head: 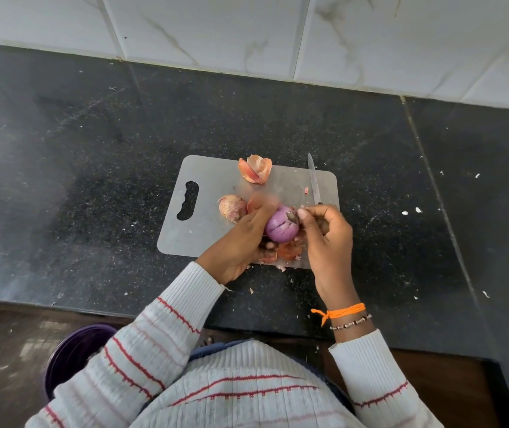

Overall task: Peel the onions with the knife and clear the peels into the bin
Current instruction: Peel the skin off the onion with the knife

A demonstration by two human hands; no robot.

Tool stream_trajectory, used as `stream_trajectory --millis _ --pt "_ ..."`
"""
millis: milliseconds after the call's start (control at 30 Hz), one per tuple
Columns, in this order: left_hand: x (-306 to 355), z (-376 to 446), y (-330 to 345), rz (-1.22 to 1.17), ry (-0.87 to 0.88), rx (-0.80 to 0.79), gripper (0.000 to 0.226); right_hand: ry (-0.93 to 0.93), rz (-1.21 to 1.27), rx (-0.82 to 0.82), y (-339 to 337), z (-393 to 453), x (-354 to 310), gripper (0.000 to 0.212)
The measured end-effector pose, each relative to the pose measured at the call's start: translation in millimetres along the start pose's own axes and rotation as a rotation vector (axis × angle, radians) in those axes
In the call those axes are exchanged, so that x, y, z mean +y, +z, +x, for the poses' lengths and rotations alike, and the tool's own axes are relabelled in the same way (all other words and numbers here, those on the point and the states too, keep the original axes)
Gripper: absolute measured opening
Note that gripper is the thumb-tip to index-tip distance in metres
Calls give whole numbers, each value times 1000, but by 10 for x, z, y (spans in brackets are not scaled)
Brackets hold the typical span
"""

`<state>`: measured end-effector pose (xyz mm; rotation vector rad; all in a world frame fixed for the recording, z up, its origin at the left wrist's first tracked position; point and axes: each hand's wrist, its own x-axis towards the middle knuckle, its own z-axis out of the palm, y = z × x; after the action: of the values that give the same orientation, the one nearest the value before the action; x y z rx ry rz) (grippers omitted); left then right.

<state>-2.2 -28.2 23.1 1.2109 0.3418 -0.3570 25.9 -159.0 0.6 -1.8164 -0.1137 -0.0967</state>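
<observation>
My left hand (241, 242) grips a purple, mostly peeled onion (281, 226) just above the grey cutting board (210, 223). My right hand (327, 233) holds the knife (314, 180), whose blade points away over the board's far edge, and its thumb presses on the onion's end. An unpeeled onion (232, 207) lies on the board left of my hands. Loose peels (254, 168) lie at the board's far edge, and more peels (288, 250) sit under the held onion. A purple bin (71, 353) stands on the floor at lower left, partly hidden by my sleeve.
The board lies on a dark speckled stone counter (92, 180) with small peel scraps scattered near the front edge and to the right. A white tiled wall (247, 32) closes the back. Brown floor shows below the counter edge.
</observation>
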Motion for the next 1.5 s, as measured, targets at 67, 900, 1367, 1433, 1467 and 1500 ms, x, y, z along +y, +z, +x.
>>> stream_trajectory --millis 67,900,1367,1433,1467,1500 --pt "21 -23 -14 -89 -5 -61 40 4 -29 31 -10 13 39 31" --pt "-67 39 -95 -22 59 -112 11 -205 -100 -34 -82 30 -100 8" --pt "-44 37 -112 -135 85 -146 24 -176 -27 -80 -57 -9 -154 7" --pt "-60 28 -116 -132 91 -161 34 -235 -89 -71 -60 14 -117 4" --pt "-60 19 -122 -142 96 -167 37 -234 -114 -54 -64 20 -95 3" --pt "-58 13 -136 -149 103 -174 39 -213 -128 -26 -71 28 -76 4"
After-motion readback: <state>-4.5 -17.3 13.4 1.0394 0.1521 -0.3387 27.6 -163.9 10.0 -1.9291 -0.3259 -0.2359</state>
